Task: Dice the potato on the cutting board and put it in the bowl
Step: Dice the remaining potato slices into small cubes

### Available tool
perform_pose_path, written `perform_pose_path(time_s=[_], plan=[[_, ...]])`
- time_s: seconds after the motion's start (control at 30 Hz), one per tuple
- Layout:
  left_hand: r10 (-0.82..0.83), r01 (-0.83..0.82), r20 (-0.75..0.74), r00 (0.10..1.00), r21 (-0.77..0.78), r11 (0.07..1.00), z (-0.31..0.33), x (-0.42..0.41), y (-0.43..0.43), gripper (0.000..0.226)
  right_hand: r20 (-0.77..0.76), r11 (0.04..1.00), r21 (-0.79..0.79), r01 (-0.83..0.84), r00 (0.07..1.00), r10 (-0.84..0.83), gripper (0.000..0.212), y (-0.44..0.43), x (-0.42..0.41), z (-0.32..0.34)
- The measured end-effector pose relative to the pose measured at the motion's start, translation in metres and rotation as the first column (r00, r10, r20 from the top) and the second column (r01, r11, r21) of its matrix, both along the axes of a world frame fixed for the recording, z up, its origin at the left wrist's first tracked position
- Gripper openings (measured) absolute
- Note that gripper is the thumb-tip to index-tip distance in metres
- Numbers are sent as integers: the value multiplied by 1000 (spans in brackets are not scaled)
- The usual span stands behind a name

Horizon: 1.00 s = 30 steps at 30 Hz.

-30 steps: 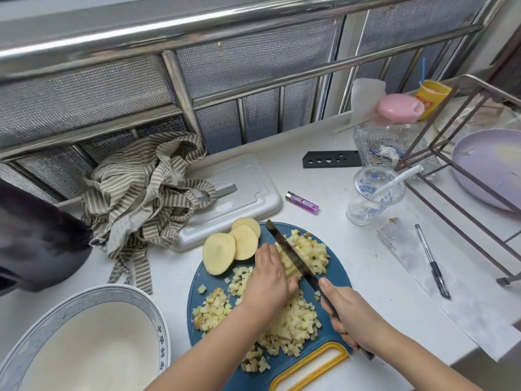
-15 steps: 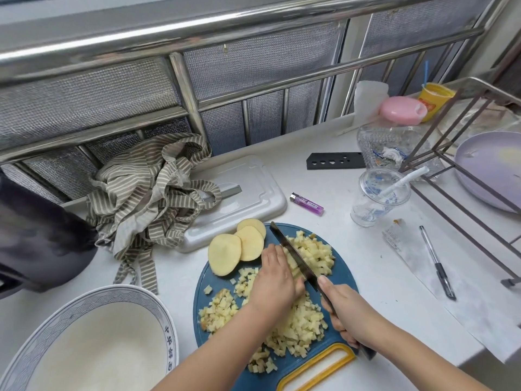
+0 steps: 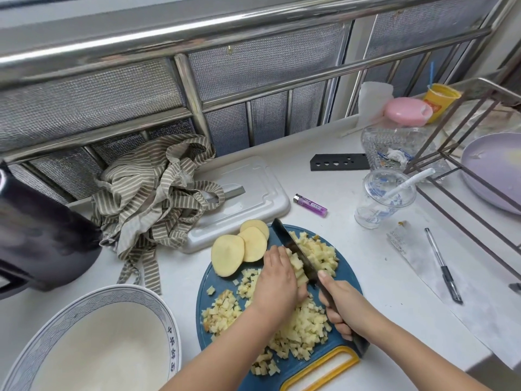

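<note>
The bowl (image 3: 119,295), white with a blue patterned rim, stands at the near left of the white counter (image 3: 375,277), just beside the cutting board (image 3: 348,280) and not touching it. The cutting board is round and blue, and its yellow handle points toward the person. Diced potato (image 3: 296,334) lies in loose piles over the near half of the board, with a further pile to the right of the blade.

The right hand (image 3: 342,306) is closed round the handle of the knife (image 3: 285,235). The blade runs diagonally away to the left, edge down in the potato strips (image 3: 296,263). The left hand (image 3: 277,280) holds these strips down with curled fingers, just beside the blade's left face. Three potato slices (image 3: 228,255) overlap at the board's far left edge.

Beyond the board lie a white plastic tray (image 3: 253,190), partly covered by a striped cloth (image 3: 152,193), and a purple lighter (image 3: 310,205). A clear plastic cup (image 3: 383,198) and a pen (image 3: 442,263) are farther right.
</note>
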<state>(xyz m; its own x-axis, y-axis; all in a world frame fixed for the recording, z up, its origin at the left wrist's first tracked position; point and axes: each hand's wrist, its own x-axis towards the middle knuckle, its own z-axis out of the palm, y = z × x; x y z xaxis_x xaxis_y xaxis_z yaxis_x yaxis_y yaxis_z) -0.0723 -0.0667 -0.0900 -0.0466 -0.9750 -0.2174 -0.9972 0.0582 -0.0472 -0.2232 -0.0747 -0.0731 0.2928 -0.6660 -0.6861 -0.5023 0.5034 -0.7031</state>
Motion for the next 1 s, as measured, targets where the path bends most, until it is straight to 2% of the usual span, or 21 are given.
perform_pose_path(time_s=[0.17, 0.27, 0.47, 0.67, 0.83, 1.0], plan=[[107, -107, -64, 992, -1, 994, -12, -4, -1, 88, 49, 997, 69, 41, 998, -45, 56, 8, -17, -7], [89, -90, -46, 995, -12, 996, -14, -6, -2, 93, 53, 997, 69, 34, 998, -38, 56, 11, -21, -5], [90, -95, -44, 995, -127, 987, -16, -7, -7, 92, 65, 1000, -3, 31, 997, -30, 58, 4, -30, 8], [62, -110, -210, 976, -223, 969, -17, -4, -5, 94, 61, 991, -127, -29, 997, 37, 59, 3, -28, 17], [45, -91, -209, 977, -212, 973, -16, -2, -4, 102, 75, 993, -107, -39, 996, 48, 58, 7, -22, 15], [64, -101, -196, 979, -184, 978, -21, -2, -3, 94, 81, 997, -65, -29, 996, 35, 58, 7, -21, 14]])
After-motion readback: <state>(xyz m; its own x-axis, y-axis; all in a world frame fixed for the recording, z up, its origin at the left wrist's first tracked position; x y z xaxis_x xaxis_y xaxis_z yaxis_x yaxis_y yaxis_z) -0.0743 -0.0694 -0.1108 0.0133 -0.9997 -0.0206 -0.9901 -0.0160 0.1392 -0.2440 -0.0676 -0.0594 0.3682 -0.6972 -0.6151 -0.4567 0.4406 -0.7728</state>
